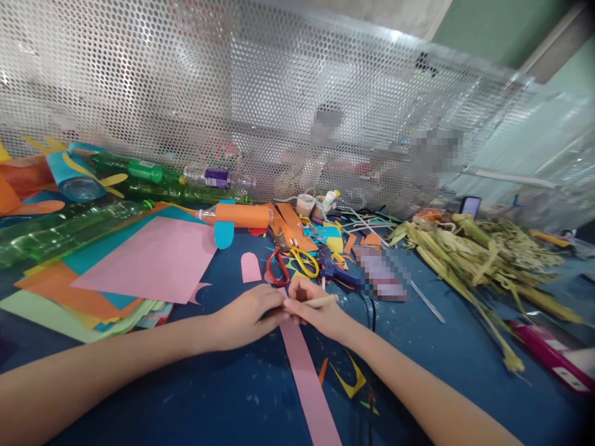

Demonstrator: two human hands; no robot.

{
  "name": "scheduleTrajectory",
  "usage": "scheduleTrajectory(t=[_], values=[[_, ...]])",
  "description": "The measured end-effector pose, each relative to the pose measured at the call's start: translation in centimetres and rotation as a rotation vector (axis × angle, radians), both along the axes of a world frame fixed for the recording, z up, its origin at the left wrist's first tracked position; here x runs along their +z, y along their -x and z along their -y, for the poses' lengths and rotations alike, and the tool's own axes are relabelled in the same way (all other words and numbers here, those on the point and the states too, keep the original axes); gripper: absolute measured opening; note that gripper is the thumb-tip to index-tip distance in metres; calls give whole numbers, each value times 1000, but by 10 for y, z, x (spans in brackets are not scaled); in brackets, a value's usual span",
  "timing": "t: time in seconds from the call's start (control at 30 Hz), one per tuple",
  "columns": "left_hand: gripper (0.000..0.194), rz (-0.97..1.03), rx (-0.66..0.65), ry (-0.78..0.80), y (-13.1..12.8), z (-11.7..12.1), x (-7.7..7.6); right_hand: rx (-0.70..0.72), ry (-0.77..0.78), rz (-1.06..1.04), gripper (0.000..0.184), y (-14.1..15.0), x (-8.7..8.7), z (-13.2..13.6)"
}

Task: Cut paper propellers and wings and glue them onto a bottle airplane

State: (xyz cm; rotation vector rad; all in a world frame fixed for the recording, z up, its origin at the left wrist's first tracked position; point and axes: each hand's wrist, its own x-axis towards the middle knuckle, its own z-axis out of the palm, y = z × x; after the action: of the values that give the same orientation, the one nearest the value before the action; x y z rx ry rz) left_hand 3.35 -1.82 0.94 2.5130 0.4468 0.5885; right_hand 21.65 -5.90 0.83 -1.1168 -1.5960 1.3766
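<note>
Far part under the fingertips, near part stretching back toward the body between the forearms: a pink strip (pixel 304 378), flat on the blue table (pixel 199 402). Hands close together there, fingers meeting or nearly so. Right hand (pixel 320 317) pinched round a pale stick (pixel 322 301), probably a pencil, tip hidden; left hand (pixel 246 316) at the strip's left edge, pinching or merely pressing, impossible to tell. Likely step in hand: marking the strip. To do it well, keep the left fingertips firm yet clear of the tip, and draw lightly, slowly. Watch for skewing, with the near length lying unheld. Leave undisturbed the scissors (pixel 307 263) just beyond the fingers and the glue gun (pixel 335 272) just past the right hand. Mind the yellow scrap (pixel 356 381) near the right forearm, easily caught under paper. Beyond the left hand: a rounded pink piece (pixel 251 268), then an orange-wrapped bottle (pixel 244 215); farther left, a pink sheet (pixel 153 257), best kept out of elbow reach.
</note>
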Motion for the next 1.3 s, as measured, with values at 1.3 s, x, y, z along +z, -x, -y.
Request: scheduleTrajectory(t=[1.3], values=[[21, -70, -160, -336, 3, 34, -8, -229, -133, -97, 16, -18, -17, -13]])
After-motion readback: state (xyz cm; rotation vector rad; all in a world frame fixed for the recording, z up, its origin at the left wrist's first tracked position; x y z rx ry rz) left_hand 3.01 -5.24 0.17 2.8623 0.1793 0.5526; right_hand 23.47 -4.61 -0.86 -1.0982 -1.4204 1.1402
